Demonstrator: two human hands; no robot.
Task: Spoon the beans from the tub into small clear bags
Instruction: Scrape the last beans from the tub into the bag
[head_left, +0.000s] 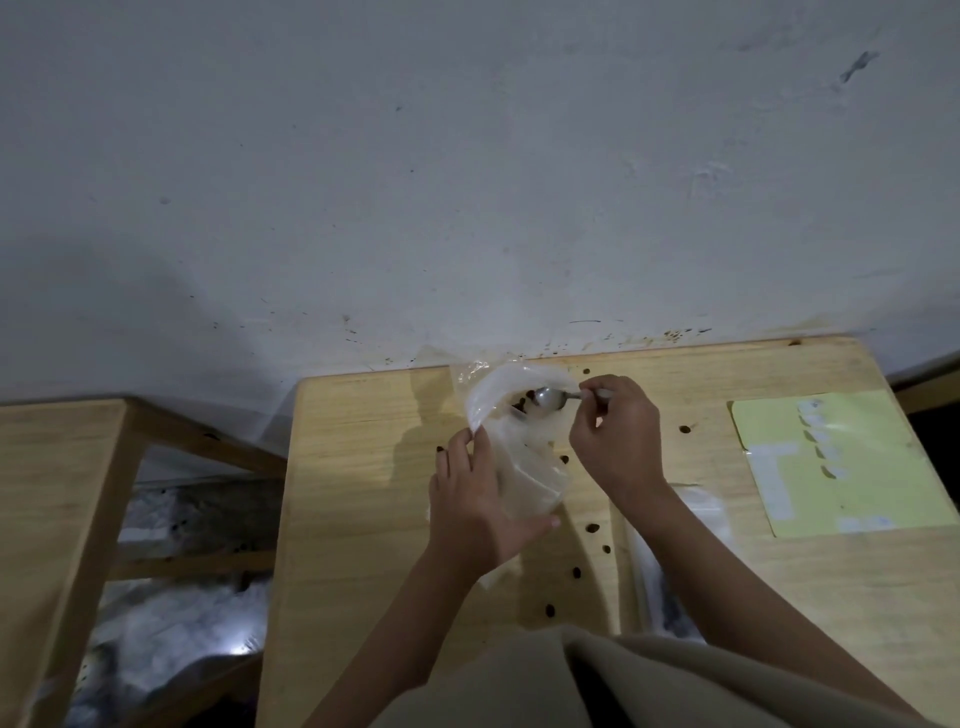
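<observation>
A small clear bag (511, 457) is held up over the wooden table (363, 467), its mouth turned toward the wall. My left hand (472, 509) grips the bag along its side and lower end. My right hand (615, 436) pinches the handle of a metal spoon (550, 399), whose bowl sits inside the bag's mouth. A few dark beans (522, 402) show at the bowl and inside the bag. The tub under my right forearm (670, 571) is mostly hidden; only its pale rim shows.
Several loose beans (592, 528) lie scattered on the table below the bag. A yellow sheet (831, 467) with white labels lies at the right. A second wooden table (57, 493) stands to the left across a gap. The wall runs right behind the table.
</observation>
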